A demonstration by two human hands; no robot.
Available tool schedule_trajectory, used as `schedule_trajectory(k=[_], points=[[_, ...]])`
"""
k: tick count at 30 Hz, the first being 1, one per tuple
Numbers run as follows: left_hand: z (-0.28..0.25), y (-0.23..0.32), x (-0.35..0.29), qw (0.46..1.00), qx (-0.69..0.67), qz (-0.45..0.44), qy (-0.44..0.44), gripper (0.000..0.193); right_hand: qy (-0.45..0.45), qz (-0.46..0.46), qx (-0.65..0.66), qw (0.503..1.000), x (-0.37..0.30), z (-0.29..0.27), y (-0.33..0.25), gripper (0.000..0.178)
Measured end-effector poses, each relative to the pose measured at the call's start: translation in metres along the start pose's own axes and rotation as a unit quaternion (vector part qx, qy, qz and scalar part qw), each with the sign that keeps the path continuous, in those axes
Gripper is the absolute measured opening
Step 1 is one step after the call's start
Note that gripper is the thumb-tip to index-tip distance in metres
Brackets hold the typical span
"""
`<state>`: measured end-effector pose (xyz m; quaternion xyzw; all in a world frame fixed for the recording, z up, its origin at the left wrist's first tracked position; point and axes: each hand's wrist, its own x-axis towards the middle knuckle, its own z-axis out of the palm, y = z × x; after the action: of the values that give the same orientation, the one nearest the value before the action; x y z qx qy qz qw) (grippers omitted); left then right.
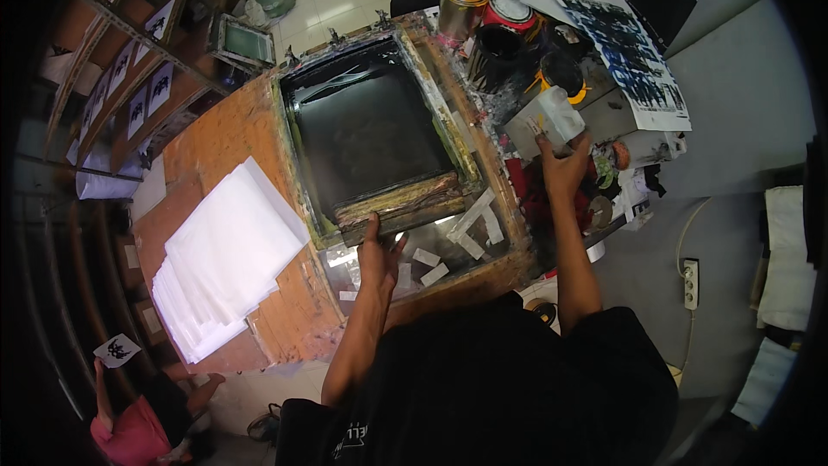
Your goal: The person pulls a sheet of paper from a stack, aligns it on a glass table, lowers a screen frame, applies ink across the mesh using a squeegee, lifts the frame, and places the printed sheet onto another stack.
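Observation:
A screen-printing frame (398,197) with a dark mesh lies on the wooden worktable, its worn near bar crusted with dried ink. My left hand (376,261) grips that near bar, thumb on top and the other fingers lower down. Out to the right, my right hand (565,168) has thumb and fingers curved around the lower end of a translucent white plastic container (562,116). Its exact kind is hard to make out. Short strips of pale tape (435,274) stick to the glass-like surface below the frame.
A stack of white sheets (228,250) lies left of the frame. Ink cans (463,4) and a printed sheet (630,60) crowd the far right. Racks (129,60) with printed sheets stand left. At lower left, another person (134,431) holds a printed sheet.

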<state>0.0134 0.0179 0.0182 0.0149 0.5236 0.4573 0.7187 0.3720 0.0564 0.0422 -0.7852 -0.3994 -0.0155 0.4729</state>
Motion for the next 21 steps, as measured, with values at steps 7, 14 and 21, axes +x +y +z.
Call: schedule_trajectory(k=[7,14,21], points=[[-0.003,0.002,0.007,1.0,0.018,-0.02,0.005,0.056,-0.392,-0.417,-0.008,0.82,-0.126,0.028,-0.128,0.075],[0.004,0.008,-0.026,0.997,-0.068,0.029,-0.011,0.098,-0.35,-0.49,-0.017,0.798,-0.14,0.059,-0.125,0.054],[-0.014,-0.003,-0.016,0.996,-0.031,0.048,-0.072,0.125,-0.348,-0.433,0.045,0.83,-0.058,0.154,-0.173,0.051]])
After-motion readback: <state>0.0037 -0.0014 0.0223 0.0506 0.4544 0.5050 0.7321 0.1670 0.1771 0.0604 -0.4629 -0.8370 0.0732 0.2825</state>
